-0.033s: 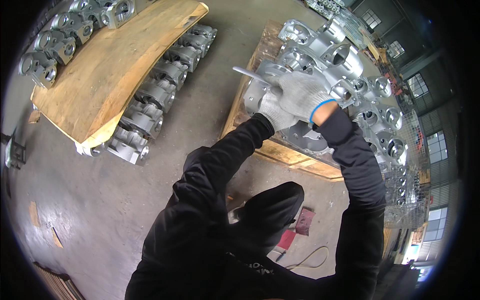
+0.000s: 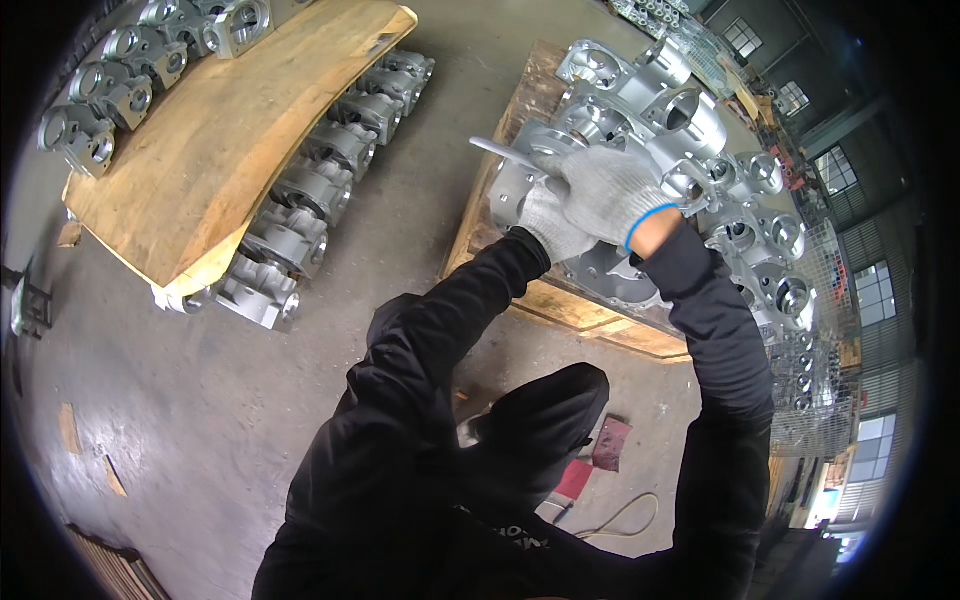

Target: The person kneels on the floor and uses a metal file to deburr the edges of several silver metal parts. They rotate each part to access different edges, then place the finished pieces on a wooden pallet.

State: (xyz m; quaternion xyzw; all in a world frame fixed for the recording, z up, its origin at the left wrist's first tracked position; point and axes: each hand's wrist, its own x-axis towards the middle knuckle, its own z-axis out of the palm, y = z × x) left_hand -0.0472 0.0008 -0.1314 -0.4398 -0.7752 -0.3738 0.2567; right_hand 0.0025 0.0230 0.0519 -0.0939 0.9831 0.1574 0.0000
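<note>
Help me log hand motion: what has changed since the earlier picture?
The right hand has shifted slightly to the right, and the tip of the light grey tool slightly right and down. Nothing was visibly taken hold of or let go. The left hand, metal castings and wooden board look essentially unchanged.

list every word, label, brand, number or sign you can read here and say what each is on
Black jacket, front: pale lettering, partly lost in folds; not quoted.
Metal castings, gloves, grey tool and red sheets: no lettering to make out.
Far wall: too small to tell.
</note>
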